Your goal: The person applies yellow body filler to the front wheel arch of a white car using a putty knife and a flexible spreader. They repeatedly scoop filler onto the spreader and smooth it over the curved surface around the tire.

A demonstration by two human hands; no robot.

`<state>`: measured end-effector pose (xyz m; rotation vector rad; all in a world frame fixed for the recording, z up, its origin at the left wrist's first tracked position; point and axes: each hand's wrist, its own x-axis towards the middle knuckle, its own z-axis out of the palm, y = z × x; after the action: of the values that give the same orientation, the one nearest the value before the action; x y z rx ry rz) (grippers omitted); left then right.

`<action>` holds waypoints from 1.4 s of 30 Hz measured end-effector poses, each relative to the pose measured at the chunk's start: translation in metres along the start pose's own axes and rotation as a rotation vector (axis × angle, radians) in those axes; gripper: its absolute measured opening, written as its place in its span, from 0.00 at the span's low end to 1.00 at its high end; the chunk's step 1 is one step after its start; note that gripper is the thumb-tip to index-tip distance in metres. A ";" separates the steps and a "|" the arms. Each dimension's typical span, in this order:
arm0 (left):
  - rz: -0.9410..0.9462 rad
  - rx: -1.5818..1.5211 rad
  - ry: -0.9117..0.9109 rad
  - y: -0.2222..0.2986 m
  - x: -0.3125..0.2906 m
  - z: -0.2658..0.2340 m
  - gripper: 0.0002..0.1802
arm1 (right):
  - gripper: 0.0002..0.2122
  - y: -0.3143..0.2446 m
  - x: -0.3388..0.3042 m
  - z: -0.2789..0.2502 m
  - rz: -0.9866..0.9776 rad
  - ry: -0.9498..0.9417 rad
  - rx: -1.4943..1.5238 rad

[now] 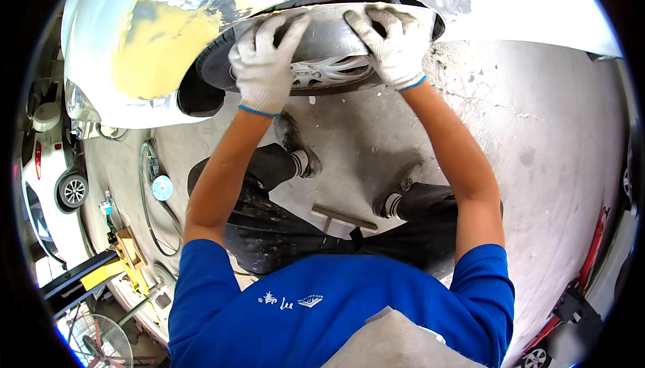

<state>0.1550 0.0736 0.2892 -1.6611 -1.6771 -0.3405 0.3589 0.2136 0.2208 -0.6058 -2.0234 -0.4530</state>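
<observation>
Person sits low on the concrete floor (524, 159), legs out toward a white car, both arms raised to the wheel arch.

Left hand (263, 65), in a white knit glove, lies flat with fingers (285, 28) spread against a grey sheet (329, 35) that covers the upper part of the wheel. Not clenched; palm presses, fingertips reach up to the arch lip. Right hand (396, 49), same kind of glove, does the same at the other end of the sheet, fingers splayed, thumb apart. Neither hand wraps round anything that I can see.

The sheet runs crosswise between the two hands, its long axis following the curve of the arch; its top edge sits right at the fingertips, tucked under or against the fender lip — cannot tell which. Both hands are on it, so neither is nearer.

Below the fingers: silver spoked wheel trim (332, 71) shows uncovered, black tyre (215, 65) to the outside of the left hand. Beyond the left hand's fingers, the fender (154, 45) bears a yellowish filler patch and sanded grey blotches.

Room: tight above the fingertips, closed by the arch edge. Open below the wrists down to the floor. A wooden-handled tool (342, 218) lies between the shoes, well apart from both hands. Hose (144, 186) and a round disc (162, 187) lie far off behind the left elbow.
</observation>
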 end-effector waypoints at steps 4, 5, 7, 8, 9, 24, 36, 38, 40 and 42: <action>0.122 -0.187 0.187 -0.006 0.013 -0.044 0.27 | 0.26 -0.005 0.017 -0.041 0.002 -0.025 0.065; 0.109 -0.189 0.119 -0.007 0.011 -0.051 0.27 | 0.27 -0.006 0.017 -0.047 -0.008 -0.035 0.102; 0.086 -0.191 0.081 -0.004 0.011 -0.061 0.26 | 0.26 -0.009 0.016 -0.063 -0.014 -0.103 0.055; 0.079 -0.199 0.082 0.000 0.003 -0.064 0.26 | 0.26 -0.012 0.016 -0.071 -0.005 -0.134 0.053; 0.086 -0.207 0.014 0.003 -0.005 -0.074 0.26 | 0.25 -0.016 0.015 -0.084 -0.001 -0.180 0.069; 0.119 -0.286 -0.225 0.022 -0.054 -0.149 0.33 | 0.25 -0.075 -0.013 -0.172 0.043 -0.300 0.149; 0.195 -0.230 -0.181 0.014 -0.004 -0.166 0.32 | 0.27 -0.056 0.016 -0.176 0.089 -0.202 0.127; 0.201 -0.234 -0.197 0.016 -0.006 -0.162 0.32 | 0.27 -0.055 0.010 -0.173 0.097 -0.209 0.140; 0.190 -0.262 -0.222 0.018 -0.009 -0.160 0.34 | 0.27 -0.054 0.004 -0.172 0.096 -0.234 0.132; 0.177 -0.291 -0.226 0.020 -0.015 -0.156 0.34 | 0.27 -0.055 -0.001 -0.171 0.092 -0.263 0.136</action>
<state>0.2212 -0.0368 0.3809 -2.1154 -1.6858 -0.3318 0.4453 0.0770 0.2996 -0.6995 -2.2421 -0.1856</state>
